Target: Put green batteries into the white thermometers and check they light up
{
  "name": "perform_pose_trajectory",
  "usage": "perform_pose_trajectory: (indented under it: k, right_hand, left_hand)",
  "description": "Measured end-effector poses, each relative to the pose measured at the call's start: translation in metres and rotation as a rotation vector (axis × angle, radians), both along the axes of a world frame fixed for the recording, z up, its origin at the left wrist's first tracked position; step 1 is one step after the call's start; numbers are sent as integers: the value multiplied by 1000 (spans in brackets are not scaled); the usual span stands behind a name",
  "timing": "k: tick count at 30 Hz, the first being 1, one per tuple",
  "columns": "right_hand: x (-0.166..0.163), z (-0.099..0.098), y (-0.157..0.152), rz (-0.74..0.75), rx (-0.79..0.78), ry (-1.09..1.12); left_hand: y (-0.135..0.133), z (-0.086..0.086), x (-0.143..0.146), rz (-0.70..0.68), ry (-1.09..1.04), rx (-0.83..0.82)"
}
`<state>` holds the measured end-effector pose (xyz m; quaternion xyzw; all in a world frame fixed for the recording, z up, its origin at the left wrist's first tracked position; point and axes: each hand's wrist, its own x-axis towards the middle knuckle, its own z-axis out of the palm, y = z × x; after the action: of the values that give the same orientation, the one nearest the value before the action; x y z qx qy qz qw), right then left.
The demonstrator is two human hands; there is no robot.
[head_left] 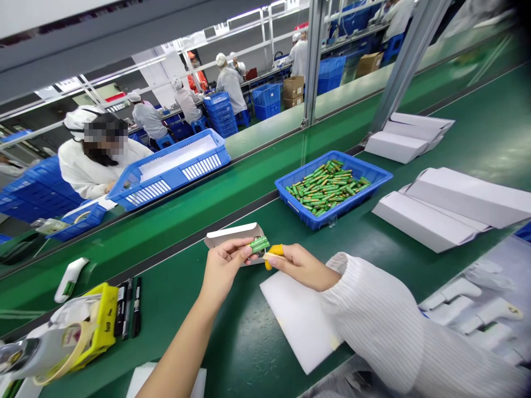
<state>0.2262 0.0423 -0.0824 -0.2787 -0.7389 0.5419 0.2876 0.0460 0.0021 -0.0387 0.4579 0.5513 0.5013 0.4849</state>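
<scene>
Mid-frame, my left hand (224,265) grips the white box (232,234); my right hand (299,266) pinches green batteries (259,244) at its mouth. Loading, I judge; next needs them squared up.

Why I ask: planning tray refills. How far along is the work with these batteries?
Done: no filled box shows. In hand: the left hand holds a small box, the right hand pinches a few batteries at its open end. Left: the blue tray is heaped with more, and flat boxes lie stacked.

Grn/gold batts (259,244), blu tray (344,208), wht ribbed sleeve (373,315), ylw fingertip cover (276,250), grn belt (477,127).
</scene>
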Motion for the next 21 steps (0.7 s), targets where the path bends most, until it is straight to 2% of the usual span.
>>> perform_pose_trajectory:
  k: [9, 13, 17, 19, 21]
  right_hand:
    - [1, -3, 0, -32, -19, 40]
    - [-1, -7, 0, -65, -157, 157]
    - [-6, -5, -4, 7, -363, 281]
    - [-7, -2, -6, -14, -393, 261]
    - [-6, 2, -7, -101, -354, 209]
  left_hand:
    - [1, 1, 0, 7, 20, 27]
    - [1, 0, 7, 9, 31, 69]
    - [3, -2, 22, 63, -18, 87]
    - [6, -1, 28, 88, -22, 99]
    - [8, 2, 28, 74, 11, 101]
